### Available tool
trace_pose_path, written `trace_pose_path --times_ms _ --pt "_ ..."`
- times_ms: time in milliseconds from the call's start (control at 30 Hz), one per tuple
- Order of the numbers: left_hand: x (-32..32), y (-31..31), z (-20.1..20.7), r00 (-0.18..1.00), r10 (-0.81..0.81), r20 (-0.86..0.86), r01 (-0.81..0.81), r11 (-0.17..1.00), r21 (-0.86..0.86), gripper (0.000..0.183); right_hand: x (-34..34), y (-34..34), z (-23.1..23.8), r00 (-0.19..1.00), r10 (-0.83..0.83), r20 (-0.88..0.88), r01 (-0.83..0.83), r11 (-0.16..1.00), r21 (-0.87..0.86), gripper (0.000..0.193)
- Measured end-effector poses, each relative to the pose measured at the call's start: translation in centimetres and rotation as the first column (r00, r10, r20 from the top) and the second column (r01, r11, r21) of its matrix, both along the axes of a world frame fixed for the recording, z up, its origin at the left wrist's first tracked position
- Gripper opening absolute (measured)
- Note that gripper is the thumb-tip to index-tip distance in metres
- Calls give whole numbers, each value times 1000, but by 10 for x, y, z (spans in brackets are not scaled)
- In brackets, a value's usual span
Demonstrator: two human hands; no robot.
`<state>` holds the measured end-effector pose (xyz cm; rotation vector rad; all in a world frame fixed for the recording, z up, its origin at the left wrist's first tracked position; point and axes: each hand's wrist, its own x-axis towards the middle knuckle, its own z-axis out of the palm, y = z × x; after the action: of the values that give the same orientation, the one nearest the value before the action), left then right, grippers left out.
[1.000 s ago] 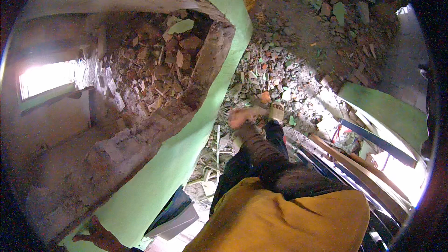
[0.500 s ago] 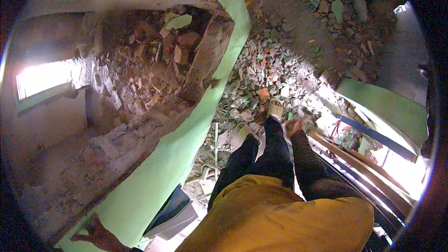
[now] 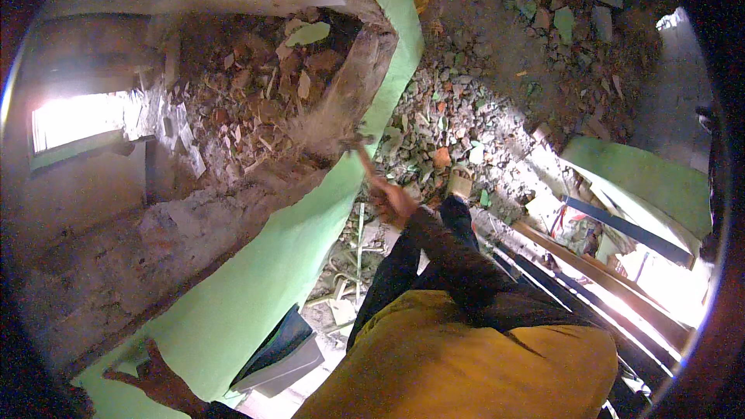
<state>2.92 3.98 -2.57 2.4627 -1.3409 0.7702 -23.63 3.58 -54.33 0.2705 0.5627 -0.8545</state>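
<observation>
My right hand [image 3: 393,202] is wrapped round the wooden handle of a hammer [image 3: 366,161]. The hammer's dark head meets the broken upper edge of a light green wall [image 3: 264,287], and a haze of dust hangs over the rough masonry beyond it. At the lower left my left hand [image 3: 159,382] rests on the green face of the same wall, thumb and fingers spread, holding nothing. Both dark sleeves show, the right one reaching across my mustard-yellow top.
Broken bricks and plaster rubble [image 3: 446,120] cover the ground around my sandalled feet. Left of the wall lies more debris [image 3: 256,109] near a bright window [image 3: 81,120]. Wooden planks [image 3: 574,252] and a green slab [image 3: 636,178] lean at the right. A grey box-like object [image 3: 283,365] stands by the wall.
My right hand has swung left and up from beside my right leg, bringing the hammer onto the wall's edge. Dust has risen there. The left hand stays on the wall.
</observation>
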Motion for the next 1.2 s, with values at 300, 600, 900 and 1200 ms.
trace_pose_path --times_ms 300,600,900,1200 --pt "19 6 -13 880 -265 395 166 949 267 101 -152 147 -108 677 -364 -639 721 500 480 42" --pt "20 10 -13 945 -197 259 157 973 168 106 25 -80 -67 835 -541 97 436 760 482 43" --pt "42 17 -13 911 -243 334 184 963 199 112 -120 53 -77 866 -385 -319 455 872 181 39" --pt "69 19 -6 903 -216 372 141 965 219 124 -73 -16 -119 564 -788 -248 768 391 507 43"
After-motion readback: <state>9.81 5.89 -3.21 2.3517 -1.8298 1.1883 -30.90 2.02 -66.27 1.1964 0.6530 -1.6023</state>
